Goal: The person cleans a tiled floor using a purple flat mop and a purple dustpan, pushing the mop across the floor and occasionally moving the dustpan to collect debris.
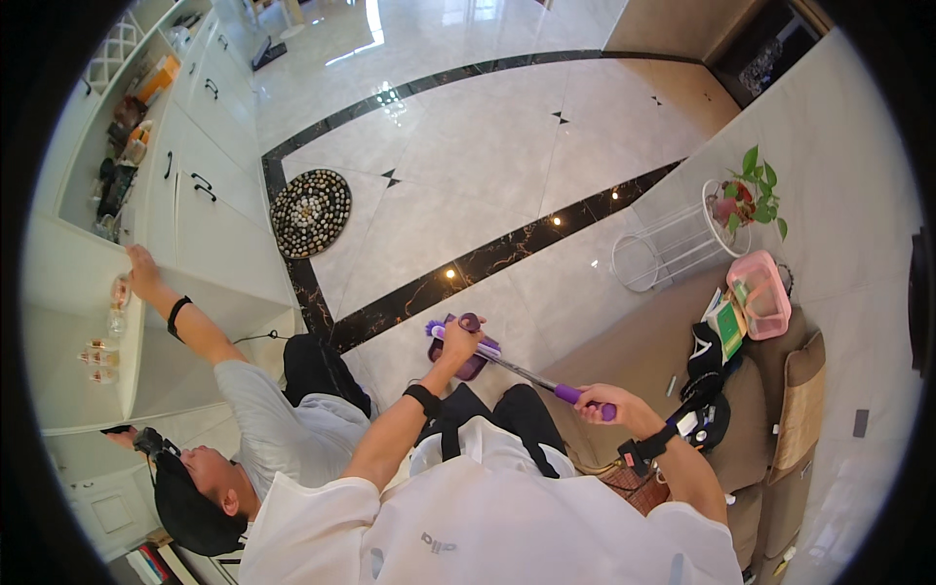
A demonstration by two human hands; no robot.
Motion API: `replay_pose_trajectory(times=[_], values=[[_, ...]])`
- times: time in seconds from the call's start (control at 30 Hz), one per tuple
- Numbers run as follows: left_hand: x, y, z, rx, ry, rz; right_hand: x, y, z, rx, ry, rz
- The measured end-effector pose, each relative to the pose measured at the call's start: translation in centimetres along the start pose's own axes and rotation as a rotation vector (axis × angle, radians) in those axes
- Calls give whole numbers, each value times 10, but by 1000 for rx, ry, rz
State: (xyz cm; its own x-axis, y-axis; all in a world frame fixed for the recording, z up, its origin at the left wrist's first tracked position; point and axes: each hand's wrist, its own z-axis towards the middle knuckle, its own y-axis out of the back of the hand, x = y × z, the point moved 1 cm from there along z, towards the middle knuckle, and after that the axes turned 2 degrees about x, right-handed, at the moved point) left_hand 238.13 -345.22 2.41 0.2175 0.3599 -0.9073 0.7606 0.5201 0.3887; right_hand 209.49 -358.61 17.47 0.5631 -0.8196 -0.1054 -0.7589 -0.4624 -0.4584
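I hold a long-handled mop (pixel 517 369) across my front, over the glossy tiled floor. My left hand (pixel 460 341) grips the metal pole near its purple head (pixel 466 353), which sits low by my feet. My right hand (pixel 597 402) is closed around the purple grip at the pole's other end. Both wrists wear black bands. My white shirt fills the lower part of the view.
Another person in a grey shirt (pixel 278 429) stands at my left, one hand (pixel 143 268) reaching onto a white cabinet shelf with small bottles (pixel 102 351). A round patterned mat (pixel 310 210) lies on the floor. A brown sofa (pixel 780 409) with a pink basket (pixel 760 292), a white wire stand and a plant (pixel 751 195) sit at right.
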Motion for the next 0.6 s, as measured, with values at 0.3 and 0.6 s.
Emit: replay_pose_trajectory(times=[0.3, 0.6], values=[[-38, 40, 155, 48, 49, 11, 124, 34, -78, -80, 217, 65], [-46, 35, 331, 191, 92, -30, 365, 138, -13, -274, 500, 10]])
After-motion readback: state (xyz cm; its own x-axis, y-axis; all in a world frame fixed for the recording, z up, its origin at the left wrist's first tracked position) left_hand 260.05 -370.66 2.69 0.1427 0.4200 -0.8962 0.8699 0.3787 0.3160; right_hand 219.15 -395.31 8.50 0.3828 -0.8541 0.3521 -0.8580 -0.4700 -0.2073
